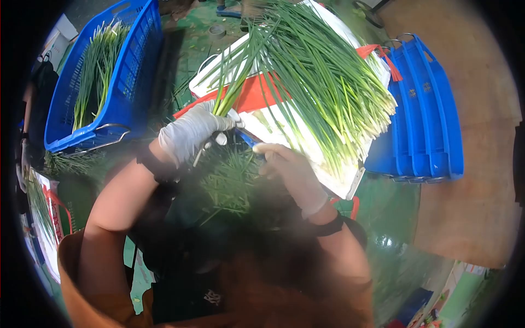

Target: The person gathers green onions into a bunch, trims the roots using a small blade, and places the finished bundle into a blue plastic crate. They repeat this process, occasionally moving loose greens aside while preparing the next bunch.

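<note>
My left hand (190, 130), in a white glove, is closed around a small bunch of green onions (234, 92), their leaves pointing up and away. My right hand (289, 170), in a thin pale glove, grips a tool with a blue handle (247, 138), which looks like a knife; its tip meets the lower end of the bunch beside my left fingers. A large pile of green onions (328, 87) lies on a white board (298, 143), pale ends toward the right. Cut green pieces (232, 177) lie below my hands, partly blurred.
At the left stands a blue crate (143, 71) with more green onions (101, 71) inside. Several nested blue crates (421, 109) are at the right, next to a brown surface (470, 109). Red strips (254, 93) lie across the board. Another person's arm (26, 109) shows at the far left.
</note>
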The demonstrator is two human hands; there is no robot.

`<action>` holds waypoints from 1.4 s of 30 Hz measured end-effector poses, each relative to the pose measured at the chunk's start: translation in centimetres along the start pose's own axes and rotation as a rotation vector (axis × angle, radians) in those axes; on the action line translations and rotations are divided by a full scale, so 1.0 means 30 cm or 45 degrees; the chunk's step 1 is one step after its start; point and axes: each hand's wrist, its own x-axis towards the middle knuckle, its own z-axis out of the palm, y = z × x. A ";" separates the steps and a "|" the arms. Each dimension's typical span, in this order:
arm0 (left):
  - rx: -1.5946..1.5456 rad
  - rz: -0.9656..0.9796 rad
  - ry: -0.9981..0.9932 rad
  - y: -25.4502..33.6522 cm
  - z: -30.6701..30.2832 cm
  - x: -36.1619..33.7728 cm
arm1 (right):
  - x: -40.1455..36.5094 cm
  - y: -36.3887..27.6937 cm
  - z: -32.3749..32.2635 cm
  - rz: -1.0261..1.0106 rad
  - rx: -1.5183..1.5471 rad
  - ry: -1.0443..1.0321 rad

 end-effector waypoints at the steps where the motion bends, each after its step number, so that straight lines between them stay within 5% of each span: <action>1: -0.005 -0.006 0.006 0.003 -0.004 0.000 | 0.005 0.008 -0.004 -0.141 -0.376 -0.002; 3: 0.087 -0.055 0.024 0.024 -0.014 0.007 | 0.013 0.041 0.021 -0.278 -0.746 -0.016; 5: 0.067 -0.059 0.043 0.031 -0.008 0.003 | 0.029 0.093 0.116 -1.062 -1.165 0.049; 7: -0.059 -0.022 0.001 0.027 0.001 0.009 | -0.003 0.155 0.175 -0.886 -1.460 -0.307; 10: -0.142 0.002 -0.021 0.016 -0.006 0.020 | -0.003 0.302 0.205 -0.799 -1.561 -0.421; 13: -0.288 0.057 -0.077 0.025 -0.020 0.021 | 0.035 0.285 0.175 -0.415 -1.934 -0.780; 15: -0.406 0.131 -0.038 0.024 -0.036 0.030 | 0.022 0.163 0.092 -1.140 -1.366 -0.316; 17: -0.501 0.179 -0.049 0.032 -0.023 0.008 | -0.045 -0.096 0.040 -0.452 -0.313 -0.248; 19: -0.545 0.237 -0.192 0.029 -0.002 0.010 | -0.097 -0.237 -0.053 -0.231 -0.140 -0.099; 24: -0.347 0.321 -0.614 -0.066 0.084 0.006 | -0.098 -0.221 -0.179 -0.637 0.764 0.162; 28: -0.103 0.142 -0.716 0.054 0.126 -0.083 | -0.063 -0.211 -0.230 -0.719 0.707 0.299; 30: 0.202 0.012 -0.598 0.106 0.130 -0.094 | -0.053 -0.247 -0.183 -0.732 0.466 0.710; 33: -0.658 0.108 -0.385 0.065 0.088 -0.026 | 0.013 -0.111 -0.253 -0.435 -0.449 0.984; 35: -0.822 0.264 -0.123 0.070 0.062 0.004 | 0.053 -0.032 -0.273 -0.290 -1.135 0.650; 37: -0.817 0.297 -0.107 0.086 0.070 -0.002 | 0.100 0.002 -0.201 -0.031 -1.554 0.591; 39: -0.825 -0.055 -0.112 0.046 0.059 0.020 | 0.145 0.021 -0.196 0.021 -1.615 0.578; 42: -0.682 -0.135 -0.154 -0.007 0.102 0.027 | 0.166 0.030 -0.189 0.003 -1.623 0.594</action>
